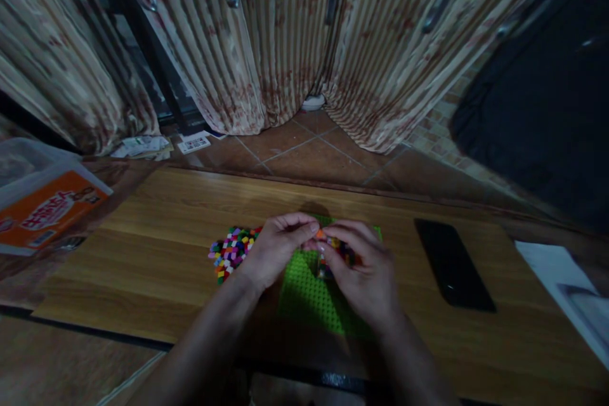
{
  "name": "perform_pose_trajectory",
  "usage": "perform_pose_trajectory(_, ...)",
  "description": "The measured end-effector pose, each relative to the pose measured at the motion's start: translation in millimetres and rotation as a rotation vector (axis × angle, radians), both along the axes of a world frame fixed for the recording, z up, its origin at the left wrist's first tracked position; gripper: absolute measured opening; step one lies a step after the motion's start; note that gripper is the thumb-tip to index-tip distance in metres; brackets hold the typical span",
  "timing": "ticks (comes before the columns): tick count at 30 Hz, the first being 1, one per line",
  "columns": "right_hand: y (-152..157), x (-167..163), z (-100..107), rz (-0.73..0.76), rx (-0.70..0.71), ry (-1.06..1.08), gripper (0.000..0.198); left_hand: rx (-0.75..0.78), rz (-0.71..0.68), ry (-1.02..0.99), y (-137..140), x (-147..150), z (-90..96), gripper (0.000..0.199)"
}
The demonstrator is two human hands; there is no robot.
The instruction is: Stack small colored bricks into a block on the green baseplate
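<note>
My left hand [280, 244] and my right hand [366, 266] meet fingertip to fingertip above a green studded baseplate [309, 298]. Pinched where the fingers come together is a small orange brick [320, 234]; both hands' fingertips appear to touch it. Multicoloured small bricks [325, 266] stand on the plate beneath my right hand, which covers most of them. Left of my left hand lies a loose heap of small coloured bricks [233, 252], partly hidden behind that hand.
The wooden table [143, 254] carries a black phone [454, 263] on the right. White paper [561, 273] lies at the right edge. A clear plastic tub with an orange label [52, 209] stands at far left. Striped curtains [285, 44] hang beyond the tiled floor [304, 146].
</note>
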State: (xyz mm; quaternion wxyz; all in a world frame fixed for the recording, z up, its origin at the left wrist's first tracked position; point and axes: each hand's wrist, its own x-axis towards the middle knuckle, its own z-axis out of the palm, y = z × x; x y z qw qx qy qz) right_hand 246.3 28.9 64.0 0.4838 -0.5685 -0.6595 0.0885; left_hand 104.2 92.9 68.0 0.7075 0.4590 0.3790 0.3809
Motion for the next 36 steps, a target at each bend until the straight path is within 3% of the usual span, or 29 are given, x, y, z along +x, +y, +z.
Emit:
perform_pose_trajectory(8,-0.2,0.3,-1.5,-0.075,0.018,-0.113,0.012,-0.008,-0.026,-0.018,-2.8,7.8,1.7,0.020)
perform_pose_trajectory(16,7.2,27.6,-6.7,-0.192,-0.133,0.108,0.020,0.155,0.077,0.222,8.5,3.5,-14.4,0.016)
perform_pose_trajectory(23,12.1,29.1,-11.3,-0.130,-0.249,0.083,0.022,0.401,-0.015,0.417,5.2,8.7,-25.0,0.023)
perform_pose_trajectory(36,19.4,22.5,-15.7,-0.059,-0.304,0.062,0.018,0.438,-0.022,0.393,5.4,16.5,-30.1,0.024)
